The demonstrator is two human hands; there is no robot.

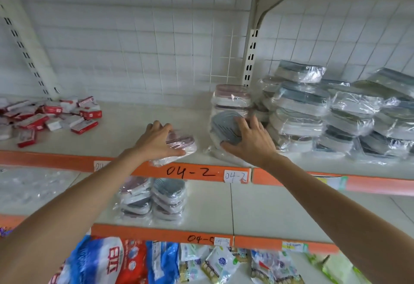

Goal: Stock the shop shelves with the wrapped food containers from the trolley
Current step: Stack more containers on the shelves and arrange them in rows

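Observation:
My left hand [160,139] grips a plastic-wrapped container with a dark pink lid [181,147], which lies at the front edge of the shelf marked 04-2 [125,126]. My right hand [248,141] rests with spread fingers on a wrapped container with a grey lid [224,126], tilted up against a short stack of pink-lidded containers [231,97]. To the right, a big pile of wrapped grey-lidded containers [324,113] fills the shelf. The trolley is out of view.
Red and white small boxes [51,117] lie heaped at the shelf's left. On the shelf below stand two stacks of wrapped containers [154,200]. The bottom shelf holds bags [107,261] and packets. An upright post [251,59] stands behind the pink stack.

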